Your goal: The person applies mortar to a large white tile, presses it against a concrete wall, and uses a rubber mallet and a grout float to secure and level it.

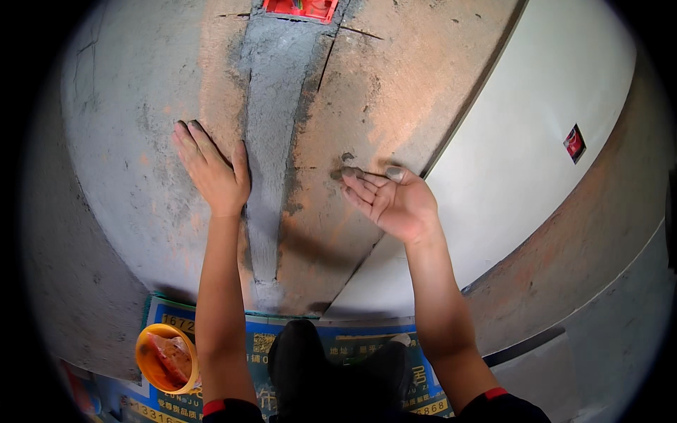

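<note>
My left hand [212, 169] lies flat on the bare wall [176, 92], fingers stretched and thumb apart, just left of a strip of grey mortar [276, 113]. Palm up and fingers extended, my right hand [398, 204] is at the wall to the right of that strip. Its fingertips are coated in dark grey mortar, and the thumb stands away from them. A small dark smear [347, 157] marks the wall just above these fingertips. No tool shows in either hand. Where the strip ends at the top sits a red electrical box [302, 8], cut off by the picture's edge.
A smooth white panel [522, 120] covers the wall on the right, with a red box [575, 144] in its cutout. Below left, a yellow bucket [147, 363] holds a plastic bag [171, 358]. Printed floor sheeting [247, 384] lies under my dark shoes [300, 352].
</note>
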Tool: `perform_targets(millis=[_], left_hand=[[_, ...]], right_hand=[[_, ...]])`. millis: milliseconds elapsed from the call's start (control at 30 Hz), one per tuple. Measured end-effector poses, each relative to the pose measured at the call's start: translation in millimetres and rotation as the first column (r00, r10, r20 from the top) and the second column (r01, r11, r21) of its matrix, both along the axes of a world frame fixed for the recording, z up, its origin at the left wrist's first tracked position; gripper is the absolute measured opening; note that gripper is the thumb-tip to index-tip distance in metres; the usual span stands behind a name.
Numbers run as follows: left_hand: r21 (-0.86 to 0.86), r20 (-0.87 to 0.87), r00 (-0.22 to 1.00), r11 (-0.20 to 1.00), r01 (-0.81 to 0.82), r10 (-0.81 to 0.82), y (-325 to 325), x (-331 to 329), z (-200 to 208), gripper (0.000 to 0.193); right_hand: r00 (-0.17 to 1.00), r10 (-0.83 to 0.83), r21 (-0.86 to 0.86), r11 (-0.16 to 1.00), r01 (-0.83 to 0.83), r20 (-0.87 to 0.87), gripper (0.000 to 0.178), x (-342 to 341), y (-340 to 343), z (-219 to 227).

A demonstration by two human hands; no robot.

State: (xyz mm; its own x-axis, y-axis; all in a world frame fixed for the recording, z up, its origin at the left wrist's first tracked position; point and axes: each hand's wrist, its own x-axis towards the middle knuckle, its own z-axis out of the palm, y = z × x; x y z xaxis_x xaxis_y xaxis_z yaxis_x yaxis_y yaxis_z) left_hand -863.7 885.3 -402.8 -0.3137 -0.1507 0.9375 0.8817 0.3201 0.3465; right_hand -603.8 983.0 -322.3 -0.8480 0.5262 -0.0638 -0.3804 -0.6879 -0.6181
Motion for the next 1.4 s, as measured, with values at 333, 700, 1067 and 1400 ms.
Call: perform_targets(millis=[333,700,1067,1400], left_hand=[[0.049,0.17,0.977,0.991,0.125,-0.132,8.1,4.1,-25.2,0.086],[-0.019,0.077,0.996,0.998,0.054,-0.053,-12.5,-8.4,-51.0,0.076],[-0.062,0.008,0.997,0.995,0.079,-0.079,-8.8,-6.4,-60.8,0.076],[-0.193,-0.063,0.994,0.978,0.077,-0.09,-31.5,-36.2,-97.0,0.077]], right_hand=[[0.625,-0.614,0.856,-0.484,0.184,-0.482,0.058,-13.0,-40.4,5.9],[0.276,-0.755,0.652,-0.654,-0.384,-0.595,0.087,-70.8,-1.6,-37.6],[0.954,-0.279,0.721,0.64,0.267,-0.105,0.065,-4.0,-61.3,-96.0],[0.932,-0.313,0.116,0.934,0.337,-0.183,0.051,-36.8,-32.2,-131.6]])
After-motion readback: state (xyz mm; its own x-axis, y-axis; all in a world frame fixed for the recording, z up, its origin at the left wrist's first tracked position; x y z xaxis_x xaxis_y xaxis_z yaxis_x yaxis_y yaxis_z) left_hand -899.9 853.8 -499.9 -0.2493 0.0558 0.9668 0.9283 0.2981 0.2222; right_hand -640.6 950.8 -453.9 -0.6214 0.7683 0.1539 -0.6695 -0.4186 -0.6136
